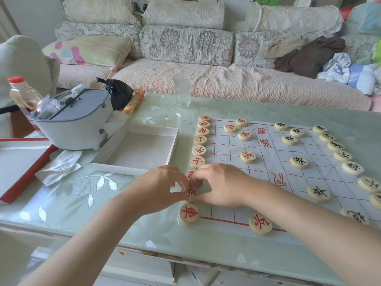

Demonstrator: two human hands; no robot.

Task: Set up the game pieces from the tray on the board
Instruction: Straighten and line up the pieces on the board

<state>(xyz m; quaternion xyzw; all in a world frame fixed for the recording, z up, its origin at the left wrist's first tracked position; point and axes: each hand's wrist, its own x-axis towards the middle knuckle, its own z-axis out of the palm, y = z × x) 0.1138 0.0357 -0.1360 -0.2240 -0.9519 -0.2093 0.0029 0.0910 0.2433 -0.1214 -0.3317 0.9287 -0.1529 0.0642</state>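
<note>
Almost home, by the look of it: nothing left showing in the white tray (134, 149) on the counter (82, 195). Reds (200, 139) lined down the left edge of the board (268, 176), blacks (342, 155) down the right, more of each out in the middle. Down to fine work at the near end of the left column. Just far of the red corner piece (189, 213), fussing over one red piece (191, 192).

Left hand (162, 186) reaching in from the left, palm down, thumb and fingertips pinched on that piece's rim — a grip clamped on the disc. Right hand (222, 184) crossing in from the right, knuckles up, fingers curled down at the same spot. Holding or only nudging? Cannot tell, fingertips hidden.

Probably seating or straightening this one — then little left bar tidying.
</note>
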